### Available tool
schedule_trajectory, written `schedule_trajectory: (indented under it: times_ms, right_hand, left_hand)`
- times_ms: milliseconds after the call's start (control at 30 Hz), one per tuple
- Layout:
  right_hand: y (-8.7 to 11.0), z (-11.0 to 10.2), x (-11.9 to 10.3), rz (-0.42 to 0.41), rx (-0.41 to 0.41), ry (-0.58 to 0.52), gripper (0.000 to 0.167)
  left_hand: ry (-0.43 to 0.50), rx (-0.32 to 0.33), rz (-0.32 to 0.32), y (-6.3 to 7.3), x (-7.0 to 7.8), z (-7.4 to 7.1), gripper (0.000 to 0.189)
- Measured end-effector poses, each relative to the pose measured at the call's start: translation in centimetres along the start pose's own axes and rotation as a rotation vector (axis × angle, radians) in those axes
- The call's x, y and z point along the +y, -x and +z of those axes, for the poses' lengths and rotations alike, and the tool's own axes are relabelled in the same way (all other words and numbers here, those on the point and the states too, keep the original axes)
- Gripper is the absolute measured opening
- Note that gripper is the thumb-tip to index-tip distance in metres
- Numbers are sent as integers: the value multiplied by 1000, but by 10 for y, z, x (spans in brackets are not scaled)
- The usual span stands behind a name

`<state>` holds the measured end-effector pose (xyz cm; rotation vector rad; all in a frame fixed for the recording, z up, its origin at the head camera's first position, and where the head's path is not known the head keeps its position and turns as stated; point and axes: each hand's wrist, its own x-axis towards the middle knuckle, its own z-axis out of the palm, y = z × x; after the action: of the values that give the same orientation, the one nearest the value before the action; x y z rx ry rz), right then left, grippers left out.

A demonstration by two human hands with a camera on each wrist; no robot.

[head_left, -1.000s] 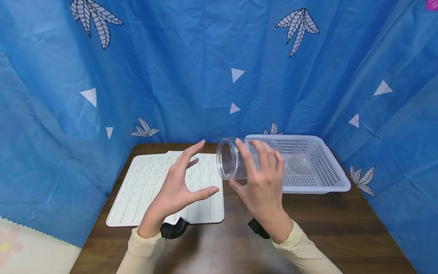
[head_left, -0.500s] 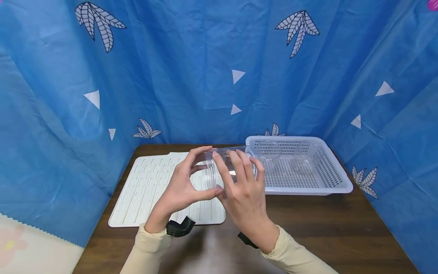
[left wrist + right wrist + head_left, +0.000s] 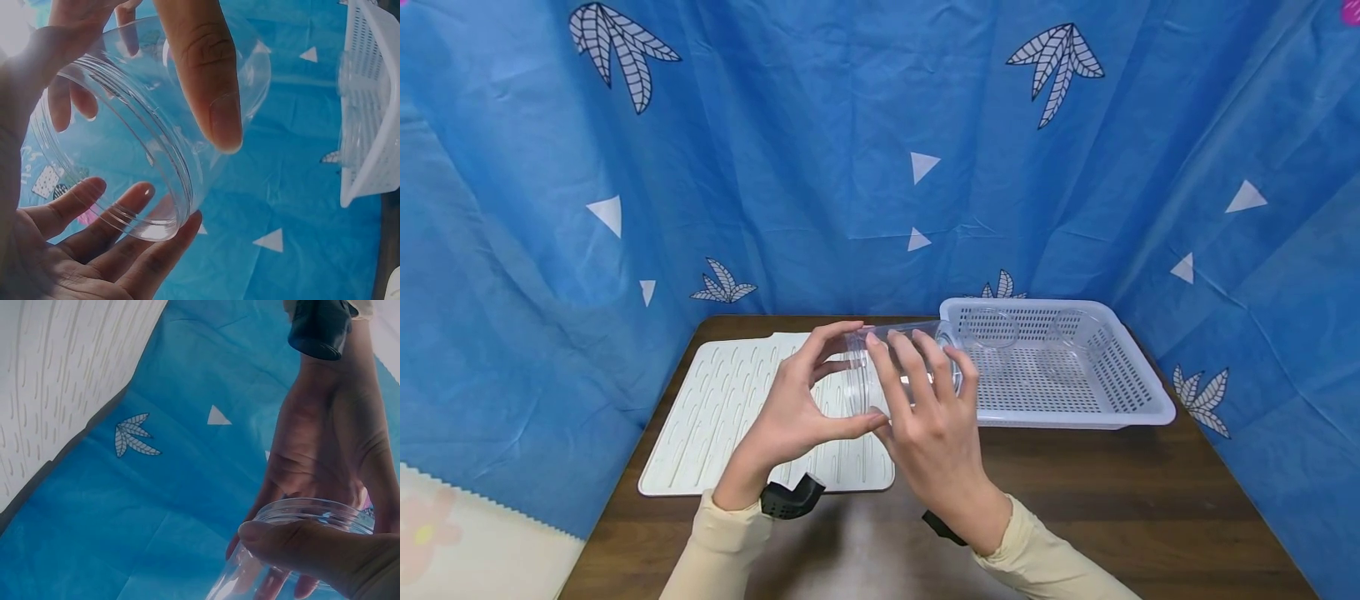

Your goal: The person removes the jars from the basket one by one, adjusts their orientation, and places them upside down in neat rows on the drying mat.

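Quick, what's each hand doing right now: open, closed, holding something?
Left hand: holding the clear jar around its mouth end.
Right hand: holding the same jar around its body.

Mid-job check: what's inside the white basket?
The white basket holds one clear jar and, right of that, a second clear jar. The right hand and the held jar cover part of the basket's left end; its near side hides what lies just behind.

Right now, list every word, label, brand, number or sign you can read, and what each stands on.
No readable text on the clear jar, white mat or basket. The blue curtain shows leaves and triangles; its small marks, far left in the left wrist view, are too blurred to read.
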<state>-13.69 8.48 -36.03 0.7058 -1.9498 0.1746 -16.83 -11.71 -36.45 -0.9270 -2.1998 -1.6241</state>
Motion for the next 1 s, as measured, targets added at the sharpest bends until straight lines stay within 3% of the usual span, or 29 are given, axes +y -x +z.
schedule_trajectory:
  times_ms: [167,267,400,633,800,1000]
  right_hand:
    - [1,-3,-1,-13,-54,-24,111]
    - [-2,-12,2,-28,-77,-106,114]
    - [-8,-31,16,11,-101,-353,115]
    - [-9,-48,58,217,-210,-767,124]
    - [-1,-42,77,346,-309,-1006,133]
    - [14,-29,84,481,-421,-1341,143]
  left_hand:
    - [10,-3,-25,4,-4,-5,97]
    - [20,-1,-44,7,-4,-9,97]
    - [38,-4,-54,9,-3,-15,96]
    - [89,-31,-67,11,1,-19,96]
    - [149,-59,-58,12,5,-20,97]
    - [227,-88,-42,13,4,-19,97]
